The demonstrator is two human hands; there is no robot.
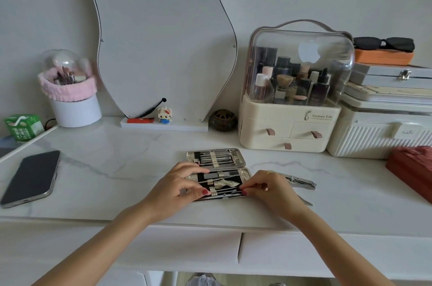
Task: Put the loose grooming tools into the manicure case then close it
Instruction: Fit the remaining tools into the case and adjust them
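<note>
Phone (31,178) left; cosmetics organizer (292,98) behind.

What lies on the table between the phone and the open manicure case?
Nothing: in the head view, only bare marble table separates the phone from the manicure case.

One open case (218,174); right of it, two loose tools: clippers (301,182) and a file (305,200); two hands.

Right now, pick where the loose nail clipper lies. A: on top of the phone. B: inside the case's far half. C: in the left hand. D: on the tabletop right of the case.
D: the nail clipper lies on the tabletop, right of the open manicure case, beyond the right hand.
</note>
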